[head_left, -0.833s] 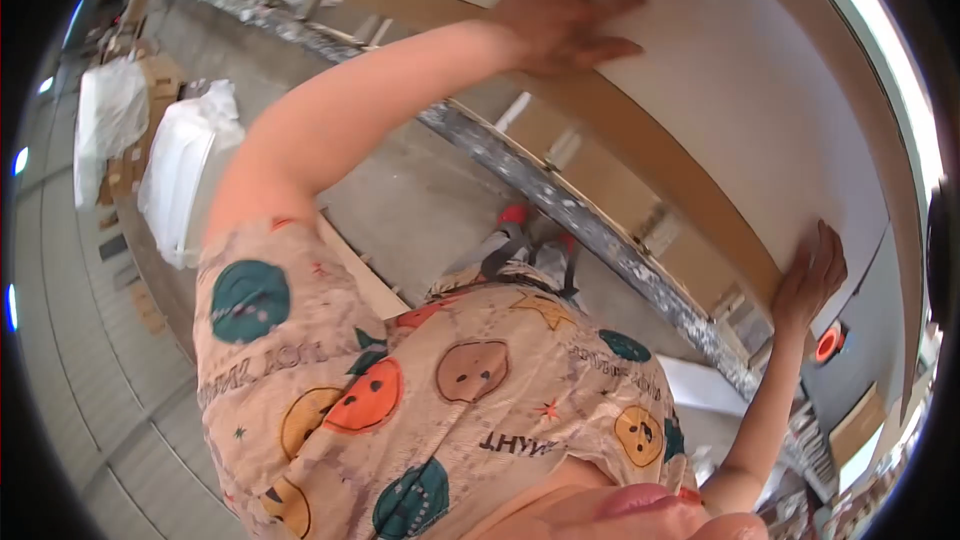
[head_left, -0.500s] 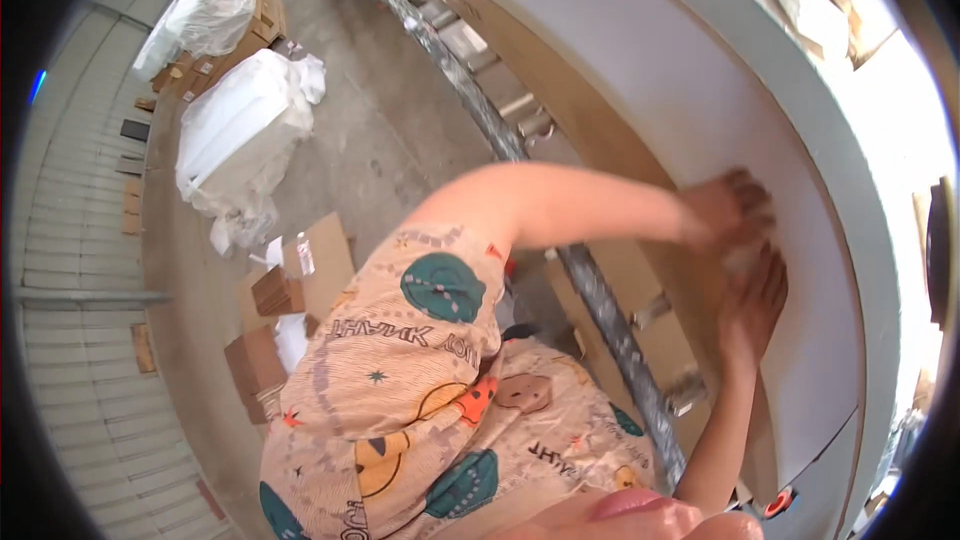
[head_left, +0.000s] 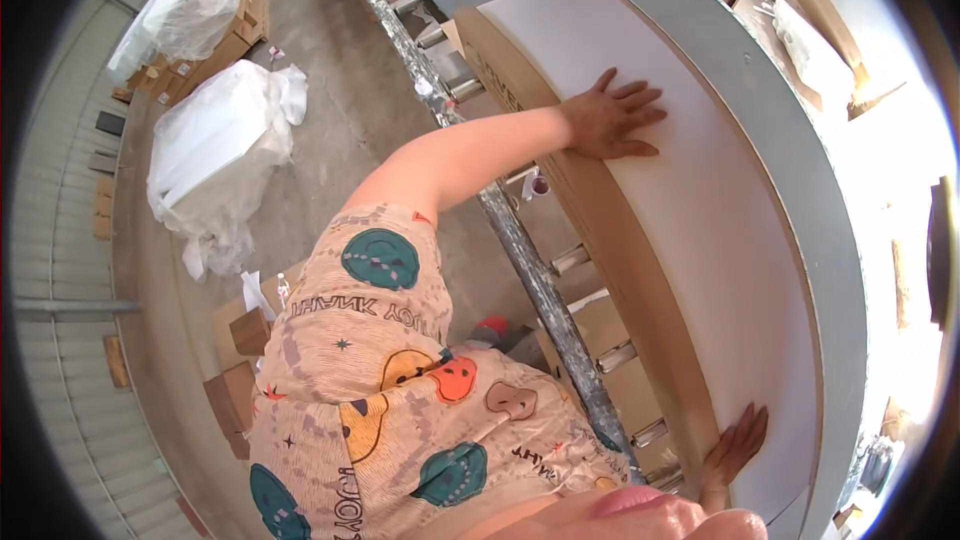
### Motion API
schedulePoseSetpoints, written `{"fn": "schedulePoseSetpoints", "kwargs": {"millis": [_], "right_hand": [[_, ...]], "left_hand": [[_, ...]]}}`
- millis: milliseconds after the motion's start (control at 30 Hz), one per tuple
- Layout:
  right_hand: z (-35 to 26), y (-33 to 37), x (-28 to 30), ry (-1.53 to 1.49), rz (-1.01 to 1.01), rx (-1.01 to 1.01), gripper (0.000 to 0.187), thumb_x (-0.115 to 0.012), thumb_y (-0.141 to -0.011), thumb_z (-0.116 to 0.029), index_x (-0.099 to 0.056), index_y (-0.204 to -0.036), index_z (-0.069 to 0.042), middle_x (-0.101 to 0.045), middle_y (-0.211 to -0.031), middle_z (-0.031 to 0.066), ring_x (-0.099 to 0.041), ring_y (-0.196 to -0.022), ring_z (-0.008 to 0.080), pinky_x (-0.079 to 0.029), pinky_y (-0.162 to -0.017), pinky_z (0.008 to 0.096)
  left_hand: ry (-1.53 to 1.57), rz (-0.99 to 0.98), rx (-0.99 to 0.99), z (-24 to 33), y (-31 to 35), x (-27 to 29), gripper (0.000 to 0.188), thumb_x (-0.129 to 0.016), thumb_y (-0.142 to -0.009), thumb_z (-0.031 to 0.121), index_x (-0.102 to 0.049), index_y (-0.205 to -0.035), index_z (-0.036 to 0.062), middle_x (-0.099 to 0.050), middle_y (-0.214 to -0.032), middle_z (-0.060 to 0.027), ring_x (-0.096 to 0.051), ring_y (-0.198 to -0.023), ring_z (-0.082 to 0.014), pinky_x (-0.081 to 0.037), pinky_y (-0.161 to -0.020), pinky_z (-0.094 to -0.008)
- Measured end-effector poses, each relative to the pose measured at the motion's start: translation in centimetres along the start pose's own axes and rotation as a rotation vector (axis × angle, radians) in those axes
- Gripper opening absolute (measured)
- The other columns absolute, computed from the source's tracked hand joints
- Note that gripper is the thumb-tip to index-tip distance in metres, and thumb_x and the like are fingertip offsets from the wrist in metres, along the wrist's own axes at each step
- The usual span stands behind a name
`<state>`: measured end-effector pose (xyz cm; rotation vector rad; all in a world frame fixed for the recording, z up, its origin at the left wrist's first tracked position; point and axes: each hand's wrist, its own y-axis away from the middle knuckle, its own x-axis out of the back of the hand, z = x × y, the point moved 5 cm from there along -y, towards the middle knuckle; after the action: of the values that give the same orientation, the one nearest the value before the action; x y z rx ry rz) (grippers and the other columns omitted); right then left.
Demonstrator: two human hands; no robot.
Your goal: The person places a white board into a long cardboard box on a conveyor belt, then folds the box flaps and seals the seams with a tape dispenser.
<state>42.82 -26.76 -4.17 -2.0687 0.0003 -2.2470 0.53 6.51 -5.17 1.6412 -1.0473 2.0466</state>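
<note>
A long white panel (head_left: 705, 230) runs from the upper middle to the lower right, with a brown cardboard flap or carton side (head_left: 655, 300) along its near edge. My left hand (head_left: 615, 118) lies spread on the far part of the panel, its wrist across the cardboard edge. Close to the panel's near end, my right hand (head_left: 737, 442) rests flat with fingers stretched out. Neither hand grips anything. Whether the white surface is a board or a sheet over other contents, I cannot tell.
Under the cardboard is a roller conveyor with a paint-worn metal rail (head_left: 520, 250) and several rollers. A grey raised edge (head_left: 800, 150) borders the panel's far side. On the floor at left stand a plastic-wrapped white stack (head_left: 215, 145), another wrapped pile (head_left: 190, 15) and opened cardboard boxes (head_left: 235, 395).
My hands were close together over the panel and have moved apart. The left went toward the panel's far end, the right toward its near end. More of the white surface shows between them.
</note>
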Motion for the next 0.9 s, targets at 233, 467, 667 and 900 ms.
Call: {"fn": "schedulePoseSetpoints", "kwargs": {"millis": [233,467,667,900], "right_hand": [[-0.4,0.5,0.0,-0.021,-0.007,-0.073,0.049,-0.027,-0.099,-0.028,-0.035,-0.139,-0.003,-0.028,-0.146,0.0218,-0.025,-0.134,0.0388,-0.018,-0.111,0.047],[-0.9,-0.6,-1.5,-0.106,0.136,-0.036,0.048,-0.047,-0.087,-0.011,-0.043,-0.134,-0.007,-0.035,-0.14,0.0216,-0.033,-0.129,0.0416,-0.027,-0.106,0.0517],[-1.9,-1.2,-0.2,-0.133,0.315,-0.086,0.036,-0.049,-0.09,-0.017,-0.051,-0.126,-0.012,-0.045,-0.133,0.0149,-0.039,-0.123,0.0337,-0.033,-0.103,0.046],[-1.9,0.2,-1.3,-0.666,0.546,-0.018,0.032,-0.053,-0.088,-0.011,-0.056,-0.119,-0.012,-0.048,-0.131,0.0126,-0.044,-0.121,0.0329,-0.036,-0.102,0.0433]], "left_hand": [[-0.371,0.288,0.113,-9.6,0.9,1.9,0.06,-0.042,-0.089,0.055,-0.048,-0.13,0.011,-0.048,-0.131,-0.0118,-0.043,-0.118,-0.0328,-0.028,-0.097,-0.0588],[-0.712,0.34,-0.13,-17.3,2.4,-2.0,0.036,-0.045,-0.094,0.022,-0.048,-0.129,0.0127,-0.055,-0.115,-0.0083,-0.051,-0.106,-0.0283,-0.046,-0.081,-0.0485],[0.252,0.339,-0.734,29.1,4.1,0.8,0.034,-0.059,-0.07,0.011,-0.059,-0.103,0.0035,-0.06,-0.108,-0.0129,-0.057,-0.1,-0.0282,-0.048,-0.086,-0.0427],[-0.028,0.337,-0.528,42.6,6.4,-3.3,0.045,-0.063,-0.075,0.028,-0.056,-0.105,-0.0047,-0.054,-0.115,-0.0224,-0.053,-0.108,-0.0355,-0.047,-0.086,-0.0416]]}}
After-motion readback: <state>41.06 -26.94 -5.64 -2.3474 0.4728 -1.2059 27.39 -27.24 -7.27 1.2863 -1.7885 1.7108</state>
